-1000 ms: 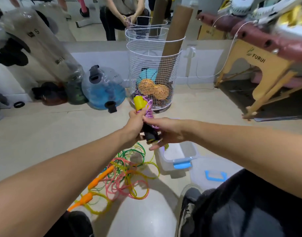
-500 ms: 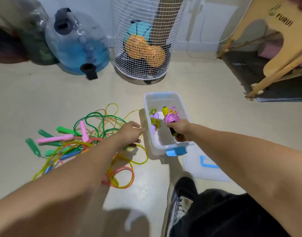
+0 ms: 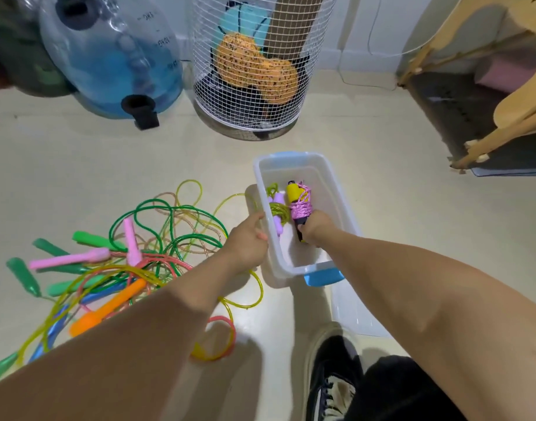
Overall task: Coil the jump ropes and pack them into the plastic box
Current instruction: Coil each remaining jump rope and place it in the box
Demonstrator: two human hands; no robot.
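A clear plastic box [image 3: 291, 161] with a blue latch stands on the floor. In it lies a coiled yellow-green rope with purple handles [image 3: 278, 209]. Beside that is a pink rope wound round yellow and black handles [image 3: 301, 205]. My right hand [image 3: 316, 231] reaches into the box and grips this bundle by its lower black handle. My left hand [image 3: 247, 242] rests against the box's left outer wall, thumb at the rim, holding nothing. Left of the box a tangled pile of loose jump ropes [image 3: 157, 238] in green, pink, yellow, orange and blue covers the floor.
The box's clear lid [image 3: 353, 309] lies on the floor under its near right corner. Behind stand a white wire basket [image 3: 260, 110] and a blue water jug [image 3: 108, 62]. Wooden table legs [image 3: 503, 117] are at right. My black shoe [image 3: 330, 378] is near the lid.
Both hands came down from chest height. My left hand let go of the pink bundle and moved to the box's left wall. My right hand lowered the bundle into the box.
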